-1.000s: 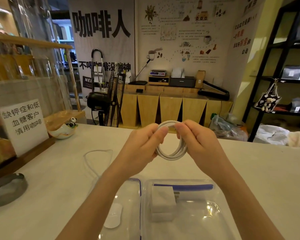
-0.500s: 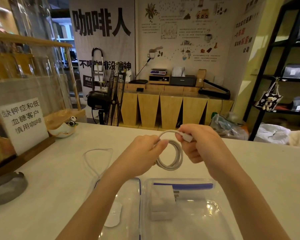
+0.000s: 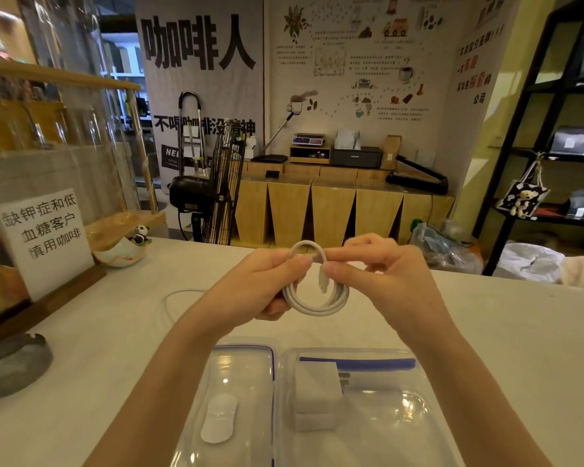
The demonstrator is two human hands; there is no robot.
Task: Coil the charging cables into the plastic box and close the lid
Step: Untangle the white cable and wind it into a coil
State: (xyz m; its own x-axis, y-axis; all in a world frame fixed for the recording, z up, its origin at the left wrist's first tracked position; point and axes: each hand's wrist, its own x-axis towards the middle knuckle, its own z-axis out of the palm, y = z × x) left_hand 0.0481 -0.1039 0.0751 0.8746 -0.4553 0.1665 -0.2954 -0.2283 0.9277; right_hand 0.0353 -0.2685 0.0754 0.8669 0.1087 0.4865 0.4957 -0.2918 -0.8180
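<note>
Left hand (image 3: 267, 284) raised above a pale counter (image 3: 115, 332), fingers curled closed around the left side of a coiled white charging cable (image 3: 312, 305). Right hand (image 3: 381, 278) level with it and just beside, thumb and forefinger pinched on the top of the coil, remaining fingers loosely bent behind the loops. Cable wound into several round turns, held upright between both hands, with its short plug end (image 3: 322, 281) hanging down across the middle of the ring (plug type too small to tell).

Directly below, near the bottom edge: clear plastic box (image 3: 402, 433) lying open on the counter, holding white charger blocks (image 3: 317, 396) stacked toward its left side. Blue strip (image 3: 358, 363) along the box's far rim. Clear lid (image 3: 243, 365) resting flat to the left of the box, touching it along the shared edge, a white latch tab (image 3: 218, 419) showing through.

Second white cable (image 3: 176, 301) lying loose on the counter to the left, partly hidden behind the left forearm. Further left: a printed paper sign (image 3: 44, 241) in a wooden stand, and a small bowl with a panda figure (image 3: 129, 247).
</note>
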